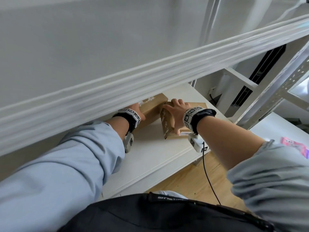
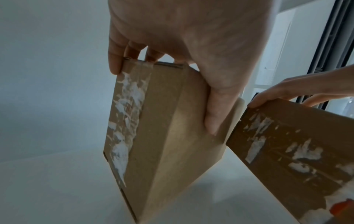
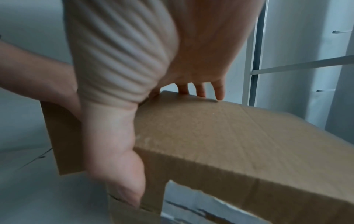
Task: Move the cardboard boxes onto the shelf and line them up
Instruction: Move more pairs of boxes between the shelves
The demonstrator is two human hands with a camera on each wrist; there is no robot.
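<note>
In the head view, both hands reach under an upper shelf board [image 1: 117, 77] to two cardboard boxes on the white shelf [image 1: 150, 158] at frame centre. The left hand [image 1: 133, 109] is half hidden there by that board; the left wrist view shows its fingers [image 2: 114, 60] and thumb clamped across the left box [image 2: 153, 121], which stands tilted. The right hand [image 1: 177, 113] grips the right box [image 1: 167, 123]; the right wrist view shows the thumb down its near side and fingers [image 3: 218, 91] curled over the far edge. The boxes sit just beside each other.
</note>
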